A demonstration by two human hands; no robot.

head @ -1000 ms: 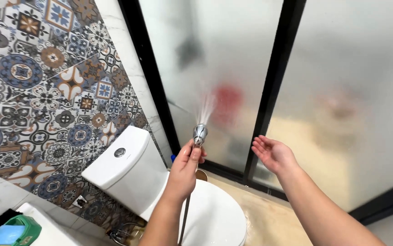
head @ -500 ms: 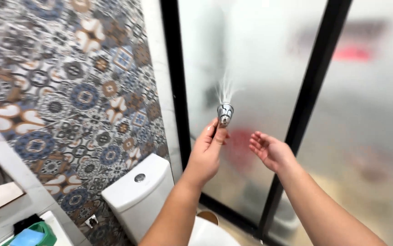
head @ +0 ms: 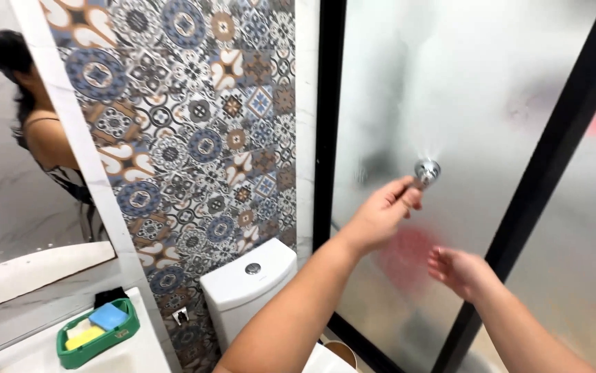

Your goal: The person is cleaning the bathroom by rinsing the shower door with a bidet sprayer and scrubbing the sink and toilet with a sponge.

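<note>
While raised before the frosted glass door point(head: 450, 103), left hand point(head: 379, 215): grip clamped on chrome spray nozzle point(head: 426, 170), spraying the glass. Right hand point(head: 462, 271): fingers apart, empty, below. Toilet tank point(head: 249, 283) underneath.

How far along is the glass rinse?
Done: hard to tell; the frosted glass panel shows no clear wet or dry zones. In hand: left hand aims the chrome spray nozzle at the panel, spraying; right hand hovers open, lower. Left: cannot judge.
</note>
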